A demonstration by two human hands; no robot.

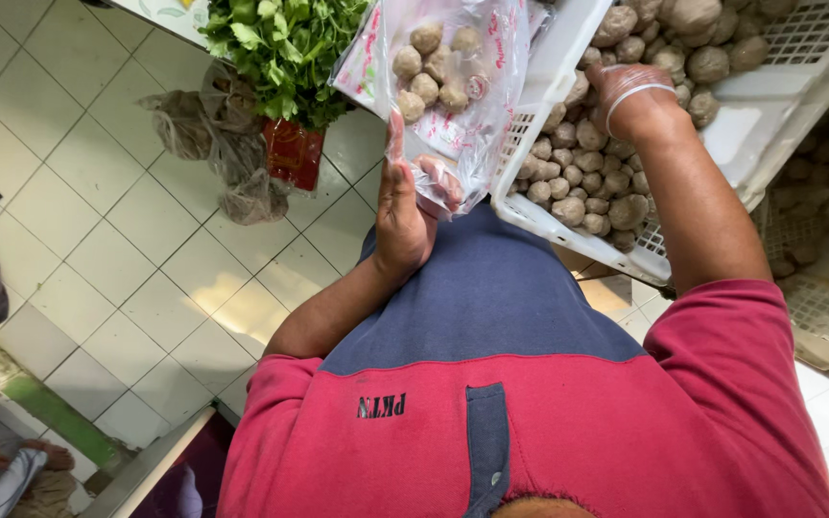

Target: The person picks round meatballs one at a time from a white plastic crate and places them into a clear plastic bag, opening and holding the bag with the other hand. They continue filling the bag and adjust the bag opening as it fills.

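Over the crate (779, 115), head view:
Left hand (403, 216): fingers pinch the bag (462, 86), left of the crate.
Right hand (630, 91): gloved, fingers curled down among the balls (578, 182) inside the crate; grip hidden.
Bag mouth: faces the crate, beside the right hand.

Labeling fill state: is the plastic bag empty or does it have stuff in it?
Partly filled. The bag, held by the left hand, shows several brown balls through its clear plastic.
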